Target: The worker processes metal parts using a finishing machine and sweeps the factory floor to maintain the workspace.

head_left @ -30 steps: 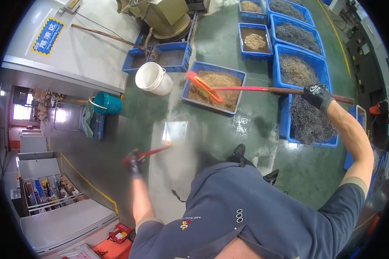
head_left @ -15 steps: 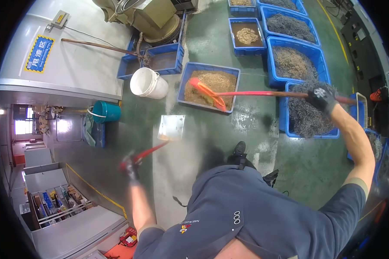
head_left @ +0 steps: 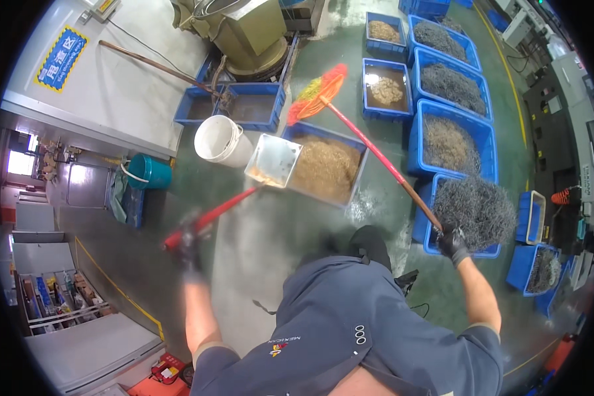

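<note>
My gloved left hand (head_left: 189, 247), somewhat blurred, is closed round the red handle of a dustpan (head_left: 275, 158). The square whitish pan has a little tan material at its edge near the handle. In view it overlaps the left side of a blue bin (head_left: 360, 177) filled with tan granular material. In my gloved right hand (head_left: 453, 243) is the lower end of a broom (head_left: 318, 94) with a long red and brown stick. The broom's orange, red and yellow head is raised beyond the bin's far edge.
Blue bins of grey metal shavings (head_left: 475, 210) line the right side. A white bucket (head_left: 219, 140) stands left of the dustpan, and a teal bucket (head_left: 150, 171) farther left. Shallow blue trays (head_left: 257, 105) sit below a greenish machine (head_left: 247, 33). Another machine (head_left: 561, 125) is at right.
The broom head has lifted out of the bin, away from me, as my right hand came down and inward. The dustpan has moved up to the bin's left side.
</note>
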